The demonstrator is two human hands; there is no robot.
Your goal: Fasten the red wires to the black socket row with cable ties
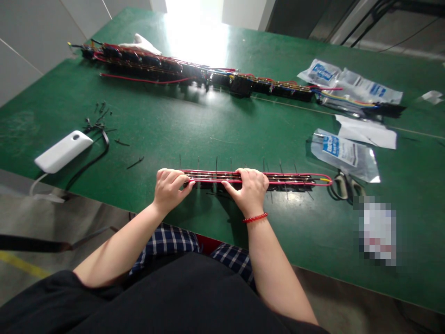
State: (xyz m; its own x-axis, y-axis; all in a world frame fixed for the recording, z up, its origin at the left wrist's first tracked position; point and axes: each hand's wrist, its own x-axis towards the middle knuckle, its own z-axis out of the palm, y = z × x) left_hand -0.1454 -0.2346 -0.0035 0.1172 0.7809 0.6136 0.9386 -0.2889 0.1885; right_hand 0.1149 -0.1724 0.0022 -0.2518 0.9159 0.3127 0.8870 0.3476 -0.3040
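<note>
A long black strip assembly (288,179) with red wires along it lies near the front edge of the green table, and thin black ties stick out on both sides. Around its left end my left hand (171,188) is closed, thumb at the near side. My right hand (249,186), with a red bead bracelet (255,218) at the wrist, grips the strip around its middle, thumb pointing left. A yellow piece shows at the strip's right end, inside the red wire loop.
Larger wired assemblies (194,72) lie across the back of the green table (156,125). At left are a white device (64,150) and loose black ties (99,123). Plastic bags (344,155) and scissors (344,188) lie at right, near a blurred-out item (378,232).
</note>
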